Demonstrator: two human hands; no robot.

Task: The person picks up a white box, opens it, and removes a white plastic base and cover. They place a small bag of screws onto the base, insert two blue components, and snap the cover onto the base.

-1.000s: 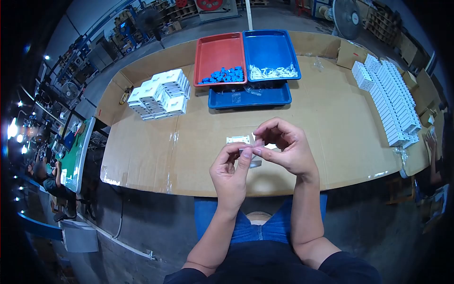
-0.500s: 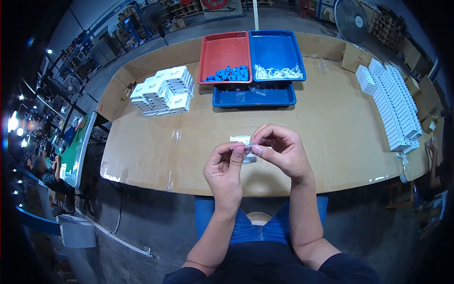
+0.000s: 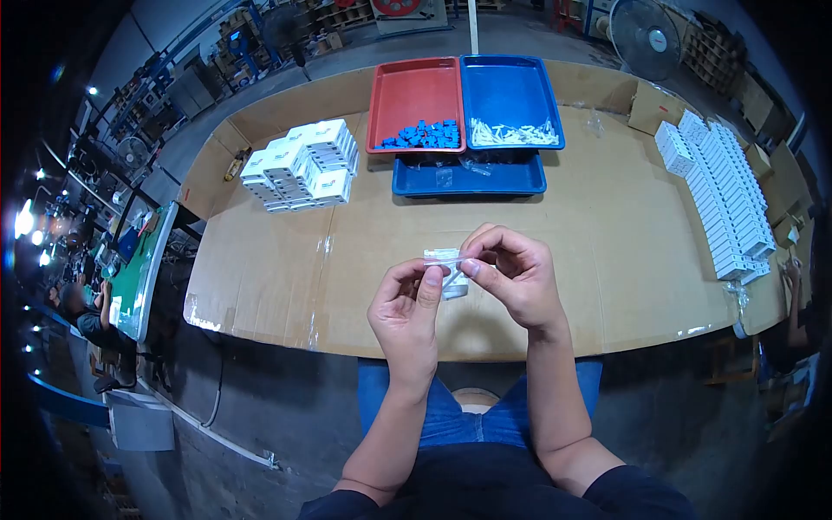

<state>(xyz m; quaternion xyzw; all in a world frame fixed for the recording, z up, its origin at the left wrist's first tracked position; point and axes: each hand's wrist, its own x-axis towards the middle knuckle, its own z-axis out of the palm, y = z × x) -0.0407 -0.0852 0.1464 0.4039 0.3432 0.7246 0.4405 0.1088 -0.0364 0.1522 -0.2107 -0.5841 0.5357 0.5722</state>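
Observation:
A small clear plastic bag (image 3: 444,261) stretches between my two hands above the near middle of the cardboard-covered table. My left hand (image 3: 411,303) pinches its left side between thumb and fingers. At its right side, my right hand (image 3: 513,275) is closed with thumb and index finger together. A thin pale piece shows by the right thumb, blurred against the bag. Beneath and just beyond the hands lies a small white box (image 3: 455,289), partly covered by them.
A red tray (image 3: 414,91) with blue parts and a blue tray (image 3: 507,87) with white pieces rest over another blue tray (image 3: 468,181). White boxes (image 3: 295,169) are stacked at left, with long rows of boxes (image 3: 721,199) at right. Another person (image 3: 94,316) sits at a green table.
My hands have drawn slightly apart, and more of the clear bag shows between them. The left hand has shifted a little left.

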